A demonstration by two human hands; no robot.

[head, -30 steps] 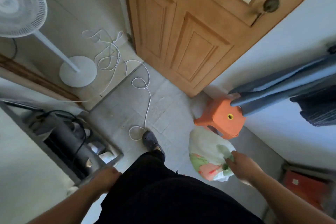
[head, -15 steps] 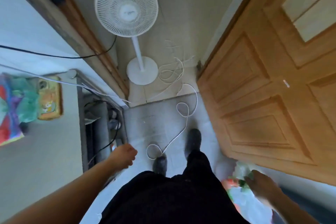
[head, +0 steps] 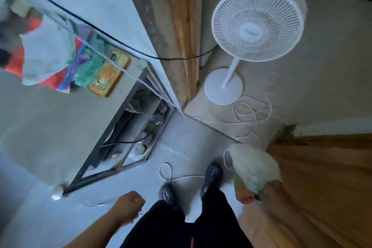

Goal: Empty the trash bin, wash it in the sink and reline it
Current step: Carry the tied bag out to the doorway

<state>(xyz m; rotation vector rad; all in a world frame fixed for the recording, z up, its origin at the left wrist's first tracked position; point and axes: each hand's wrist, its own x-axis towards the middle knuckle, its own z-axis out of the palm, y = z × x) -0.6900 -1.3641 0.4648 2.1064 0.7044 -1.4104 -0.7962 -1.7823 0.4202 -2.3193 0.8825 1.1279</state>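
A full white trash bag with red and green print hangs at my right side, beside the wooden door. My right hand grips its gathered top. My left hand swings at my left side with curled fingers and holds nothing. My two feet in dark shoes stand on the grey floor. No trash bin is in view.
A white standing fan stands ahead on the right, its white cord looped across the floor and under my feet. A grey cabinet with an open lower shelf of clutter is on the left. A worn door frame rises ahead.
My view has swung left: the fan moved from centre to upper right and the cabinet top fills the left. The bag swung forward beside my right leg. The left hand dropped lower.
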